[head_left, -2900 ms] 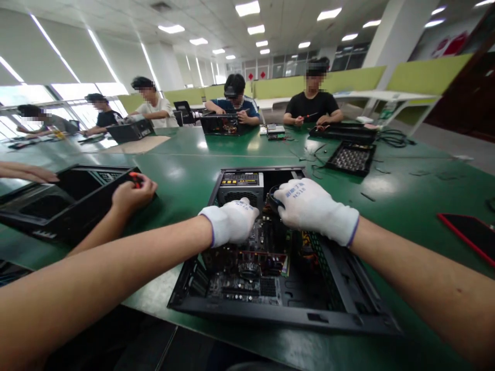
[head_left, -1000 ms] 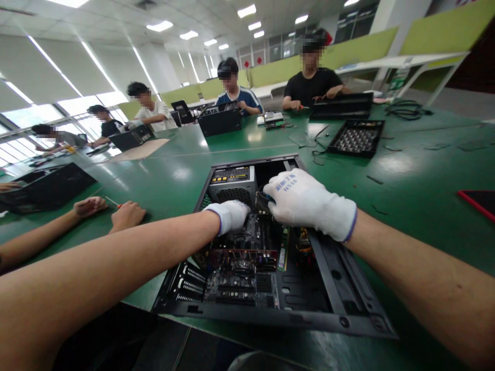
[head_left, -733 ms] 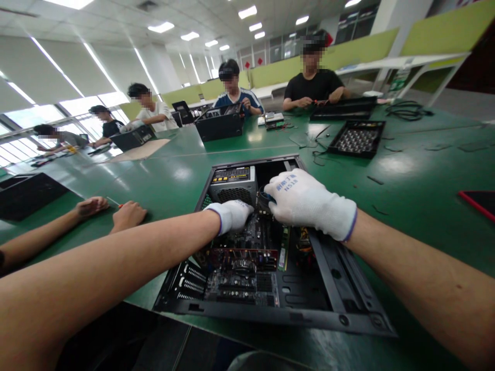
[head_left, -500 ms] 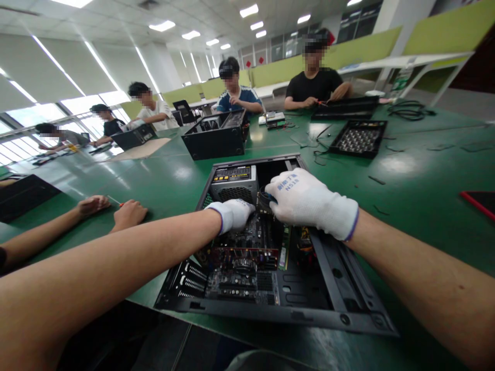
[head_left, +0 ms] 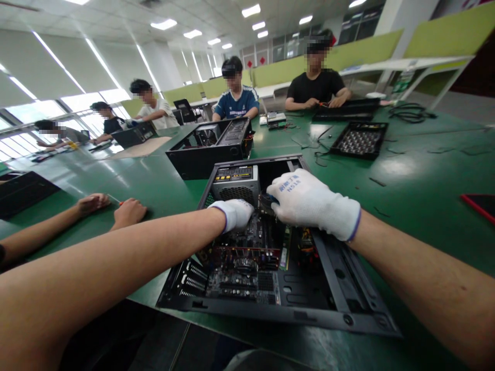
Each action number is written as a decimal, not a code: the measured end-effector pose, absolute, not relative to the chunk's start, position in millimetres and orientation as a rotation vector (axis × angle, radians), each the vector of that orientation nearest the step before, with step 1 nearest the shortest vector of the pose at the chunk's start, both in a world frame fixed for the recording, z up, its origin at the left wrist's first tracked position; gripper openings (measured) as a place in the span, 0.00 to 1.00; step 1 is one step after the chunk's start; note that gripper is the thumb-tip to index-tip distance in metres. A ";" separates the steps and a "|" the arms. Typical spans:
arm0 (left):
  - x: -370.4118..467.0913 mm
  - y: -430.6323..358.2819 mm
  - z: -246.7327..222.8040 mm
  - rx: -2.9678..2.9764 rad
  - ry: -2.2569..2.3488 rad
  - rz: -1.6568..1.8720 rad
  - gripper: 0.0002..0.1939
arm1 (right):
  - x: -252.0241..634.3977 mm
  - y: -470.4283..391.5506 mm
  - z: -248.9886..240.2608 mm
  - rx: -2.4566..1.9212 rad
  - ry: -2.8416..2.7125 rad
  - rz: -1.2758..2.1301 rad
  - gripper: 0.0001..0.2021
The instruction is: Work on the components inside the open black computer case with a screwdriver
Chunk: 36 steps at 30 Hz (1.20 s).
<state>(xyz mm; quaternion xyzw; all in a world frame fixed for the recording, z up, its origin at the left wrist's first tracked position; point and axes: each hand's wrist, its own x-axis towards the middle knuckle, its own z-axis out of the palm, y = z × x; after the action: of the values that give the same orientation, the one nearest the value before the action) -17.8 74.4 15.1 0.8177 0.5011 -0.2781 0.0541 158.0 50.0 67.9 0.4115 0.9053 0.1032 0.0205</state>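
An open black computer case [head_left: 348, 309] lies on its side in front of me, with a motherboard [head_left: 240, 283] inside. My right hand [head_left: 299, 198], in a white knit glove, is closed around the edge of a dark round CPU cooler fan [head_left: 266, 202] over the board's far part. Just left of the fan, my gloved left hand [head_left: 237, 214] reaches in with curled fingers; their tips are hidden, so what they grip does not show. Behind both hands sits the power supply [head_left: 236, 185]. A green memory stick [head_left: 285, 250] stands nearer me, right of the board's middle.
A second open case [head_left: 209, 149] stands just beyond mine on the green table [head_left: 425, 206]. At left, a co-worker's bare hands [head_left: 129, 211] hold a screwdriver. Far right are a black panel [head_left: 359, 139] and coiled cables [head_left: 412, 112]. Several people work around the table.
Across the table, the second case has swung and come closer to mine, and the person behind it sits more upright. My hands have barely moved.
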 end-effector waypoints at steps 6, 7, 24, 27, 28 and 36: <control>-11.9 77.8 13.5 2.517 1.478 -0.909 0.21 | 157.2 51.6 65.5 1.233 2.809 0.367 0.14; -10.8 78.7 13.2 2.520 1.467 -0.921 0.21 | 157.0 51.8 65.0 1.227 2.808 0.371 0.14; -27.9 50.1 63.5 2.560 1.489 -0.697 0.37 | 149.0 43.6 63.5 1.144 2.776 0.333 0.14; -44.1 16.3 80.7 2.638 1.482 -0.354 0.29 | 145.4 33.9 59.3 0.989 2.848 0.280 0.12; -49.7 4.7 83.2 2.667 1.459 -0.262 0.24 | 146.7 30.5 58.5 0.953 2.887 0.253 0.13; -71.0 -82.0 80.7 2.804 1.367 0.261 0.09 | 239.5 17.3 27.1 1.735 3.171 0.500 0.31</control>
<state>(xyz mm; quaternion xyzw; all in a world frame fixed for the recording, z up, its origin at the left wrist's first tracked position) -71.0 -82.0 80.7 0.8957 0.4367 0.0832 0.0058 239.5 17.3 27.1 0.4602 0.8412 0.1326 -0.2511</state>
